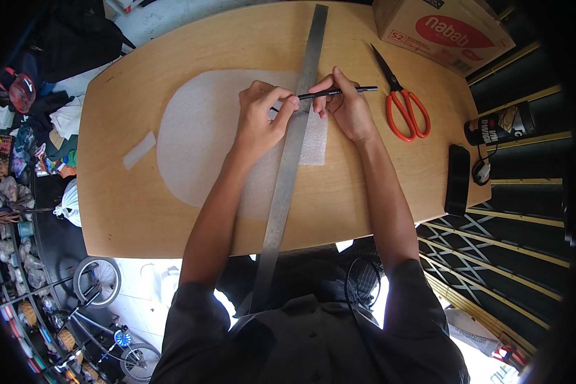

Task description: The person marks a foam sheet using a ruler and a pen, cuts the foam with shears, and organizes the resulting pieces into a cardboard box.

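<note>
A slim black pen (368, 89) is held level over a long steel ruler (287, 166). My left hand (262, 118) pinches the pen's left end between thumb and fingertips. Closer to its other end, my right hand (352, 112) has the pen between the thumb and curled fingers. Beneath the ruler lies a white foam sheet (195, 141) with a rounded left side and a straight-edged corner at right. The ruler crosses it at a slant and runs past the table's near edge. My left hand hides part of the sheet.
Orange-handled scissors (400, 112) lie right of my right hand, blades partly spread. A white strip (139, 150) rests at left. A cardboard box (441, 35) stands at the far right, with a black can (500, 123) and black case (457, 179) along the table's (118, 217) right edge.
</note>
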`<action>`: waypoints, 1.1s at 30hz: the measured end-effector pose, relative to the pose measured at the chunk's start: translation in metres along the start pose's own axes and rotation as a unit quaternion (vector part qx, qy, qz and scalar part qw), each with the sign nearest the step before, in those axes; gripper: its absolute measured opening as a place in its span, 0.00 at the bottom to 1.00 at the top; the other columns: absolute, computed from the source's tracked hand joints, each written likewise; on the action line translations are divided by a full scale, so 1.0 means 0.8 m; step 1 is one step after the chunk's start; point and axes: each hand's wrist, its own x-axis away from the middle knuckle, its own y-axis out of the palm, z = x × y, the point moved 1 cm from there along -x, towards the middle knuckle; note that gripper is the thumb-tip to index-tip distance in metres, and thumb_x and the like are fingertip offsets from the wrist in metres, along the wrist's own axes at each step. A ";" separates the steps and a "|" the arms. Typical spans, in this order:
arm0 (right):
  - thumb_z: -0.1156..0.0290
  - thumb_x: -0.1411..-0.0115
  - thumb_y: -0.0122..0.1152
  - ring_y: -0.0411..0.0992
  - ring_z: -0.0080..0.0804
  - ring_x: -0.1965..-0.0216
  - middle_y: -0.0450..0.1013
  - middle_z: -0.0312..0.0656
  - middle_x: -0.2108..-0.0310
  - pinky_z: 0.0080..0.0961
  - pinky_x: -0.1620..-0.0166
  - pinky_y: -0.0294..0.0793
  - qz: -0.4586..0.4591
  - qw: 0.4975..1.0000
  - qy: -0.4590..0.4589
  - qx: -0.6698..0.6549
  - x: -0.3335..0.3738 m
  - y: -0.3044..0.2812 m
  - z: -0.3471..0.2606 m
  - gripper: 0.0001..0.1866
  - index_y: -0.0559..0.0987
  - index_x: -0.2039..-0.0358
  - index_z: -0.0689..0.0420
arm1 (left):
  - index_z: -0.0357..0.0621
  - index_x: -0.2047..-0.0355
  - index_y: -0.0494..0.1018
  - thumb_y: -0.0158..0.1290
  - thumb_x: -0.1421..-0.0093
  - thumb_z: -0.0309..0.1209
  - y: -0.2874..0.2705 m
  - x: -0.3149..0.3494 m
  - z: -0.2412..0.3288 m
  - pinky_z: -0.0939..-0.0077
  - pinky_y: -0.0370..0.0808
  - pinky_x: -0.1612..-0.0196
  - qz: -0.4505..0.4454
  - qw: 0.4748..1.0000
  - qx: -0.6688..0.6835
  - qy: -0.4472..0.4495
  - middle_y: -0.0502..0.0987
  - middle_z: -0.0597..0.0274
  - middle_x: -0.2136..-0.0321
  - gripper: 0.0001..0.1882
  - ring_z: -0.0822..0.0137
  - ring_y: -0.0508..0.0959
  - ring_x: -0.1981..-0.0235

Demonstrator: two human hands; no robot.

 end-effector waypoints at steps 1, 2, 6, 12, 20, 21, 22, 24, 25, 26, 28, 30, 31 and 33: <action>0.52 0.26 0.33 0.70 0.29 0.76 0.72 0.44 0.80 0.24 0.71 0.69 0.006 1.000 0.000 0.006 0.000 0.001 0.000 0.32 0.79 0.67 0.66 | 0.43 0.63 0.78 0.64 0.46 0.26 0.001 -0.002 0.007 0.64 0.71 0.55 0.016 1.000 0.009 -0.006 0.79 0.58 0.65 0.10 0.59 0.76 0.62; 0.51 0.26 0.33 0.69 0.29 0.77 0.72 0.44 0.81 0.23 0.71 0.69 0.012 1.000 0.000 0.011 0.000 0.002 0.000 0.32 0.79 0.67 0.65 | 0.43 0.63 0.78 0.63 0.46 0.25 0.001 -0.004 0.014 0.64 0.71 0.55 0.031 0.999 0.017 -0.012 0.79 0.58 0.65 0.10 0.59 0.76 0.62; 0.52 0.26 0.33 0.70 0.29 0.77 0.72 0.44 0.81 0.24 0.71 0.69 0.014 1.000 -0.001 0.012 0.000 0.003 0.000 0.32 0.79 0.67 0.66 | 0.43 0.63 0.78 0.63 0.46 0.26 -0.001 -0.007 0.022 0.64 0.71 0.54 0.031 0.999 0.019 -0.027 0.79 0.59 0.66 0.10 0.59 0.76 0.61; 0.53 0.26 0.35 0.72 0.30 0.76 0.72 0.44 0.80 0.25 0.69 0.70 -0.003 1.000 -0.002 -0.008 0.000 -0.003 0.001 0.31 0.80 0.66 0.67 | 0.44 0.63 0.78 0.63 0.44 0.28 0.003 -0.004 0.016 0.63 0.68 0.52 0.030 0.999 0.018 -0.022 0.79 0.61 0.65 0.09 0.59 0.74 0.58; 0.53 0.26 0.35 0.72 0.30 0.75 0.73 0.45 0.80 0.25 0.70 0.70 -0.002 1.000 0.002 -0.004 0.000 0.000 0.000 0.31 0.80 0.66 0.67 | 0.46 0.63 0.78 0.61 0.43 0.31 0.001 0.000 0.014 0.60 0.61 0.47 0.020 0.999 -0.007 -0.029 0.80 0.66 0.65 0.08 0.60 0.72 0.56; 0.53 0.26 0.35 0.72 0.30 0.75 0.72 0.45 0.80 0.25 0.70 0.70 0.002 1.000 0.003 -0.003 0.000 -0.001 0.001 0.31 0.80 0.66 0.67 | 0.47 0.64 0.78 0.61 0.42 0.31 0.001 -0.002 0.020 0.60 0.61 0.47 0.036 0.999 0.012 -0.036 0.80 0.66 0.66 0.07 0.61 0.72 0.56; 0.53 0.26 0.35 0.72 0.30 0.75 0.72 0.44 0.80 0.25 0.69 0.70 0.007 1.000 0.004 -0.002 0.001 -0.002 0.001 0.31 0.80 0.66 0.67 | 0.47 0.64 0.78 0.61 0.42 0.32 0.001 -0.006 0.029 0.61 0.61 0.47 0.051 0.997 0.031 -0.043 0.80 0.67 0.66 0.07 0.61 0.72 0.56; 0.53 0.26 0.35 0.72 0.30 0.75 0.72 0.44 0.80 0.25 0.69 0.70 0.007 1.000 0.004 -0.001 0.001 -0.002 0.002 0.31 0.80 0.66 0.67 | 0.47 0.65 0.78 0.61 0.42 0.32 0.002 -0.007 0.029 0.61 0.61 0.47 0.054 0.997 0.038 -0.046 0.80 0.67 0.66 0.06 0.61 0.72 0.57; 0.53 0.26 0.35 0.72 0.30 0.75 0.72 0.44 0.80 0.25 0.69 0.70 0.001 1.000 0.003 -0.001 0.000 -0.002 0.001 0.31 0.80 0.66 0.67 | 0.47 0.64 0.78 0.61 0.42 0.32 0.002 -0.004 0.020 0.61 0.61 0.47 0.041 0.998 0.026 -0.042 0.81 0.67 0.66 0.07 0.62 0.72 0.57; 0.53 0.26 0.35 0.72 0.30 0.75 0.72 0.44 0.80 0.25 0.69 0.70 -0.004 1.000 0.002 -0.001 0.000 -0.002 0.001 0.31 0.80 0.66 0.67 | 0.47 0.64 0.78 0.61 0.42 0.32 0.003 -0.001 0.014 0.61 0.61 0.47 0.029 0.999 0.014 -0.037 0.81 0.67 0.66 0.07 0.62 0.72 0.57; 0.51 0.26 0.33 0.70 0.28 0.76 0.72 0.43 0.80 0.23 0.71 0.69 0.004 1.000 0.001 0.013 0.000 0.000 0.001 0.32 0.80 0.66 0.65 | 0.48 0.64 0.78 0.61 0.42 0.33 0.003 0.001 0.009 0.61 0.61 0.47 0.016 0.999 -0.009 -0.027 0.81 0.67 0.66 0.07 0.62 0.72 0.56; 0.51 0.26 0.32 0.70 0.27 0.76 0.72 0.43 0.80 0.23 0.71 0.69 0.010 1.000 0.001 0.019 0.000 0.001 0.001 0.33 0.80 0.67 0.65 | 0.48 0.63 0.78 0.61 0.42 0.33 0.002 0.000 0.012 0.60 0.61 0.46 0.019 0.999 -0.011 -0.023 0.81 0.67 0.66 0.08 0.62 0.73 0.56; 0.51 0.26 0.32 0.70 0.28 0.76 0.72 0.43 0.80 0.23 0.71 0.69 0.013 1.000 0.001 0.017 0.000 0.001 0.001 0.33 0.80 0.67 0.65 | 0.48 0.63 0.78 0.61 0.42 0.33 0.002 -0.002 0.018 0.60 0.61 0.46 0.029 0.999 -0.001 -0.024 0.81 0.67 0.67 0.08 0.62 0.73 0.56; 0.51 0.26 0.32 0.70 0.28 0.76 0.72 0.43 0.80 0.23 0.71 0.69 0.013 1.000 0.001 0.013 0.000 0.002 0.001 0.33 0.80 0.67 0.65 | 0.48 0.64 0.79 0.61 0.42 0.33 0.000 -0.005 0.025 0.60 0.60 0.46 0.041 0.999 0.011 -0.026 0.81 0.67 0.68 0.07 0.62 0.73 0.56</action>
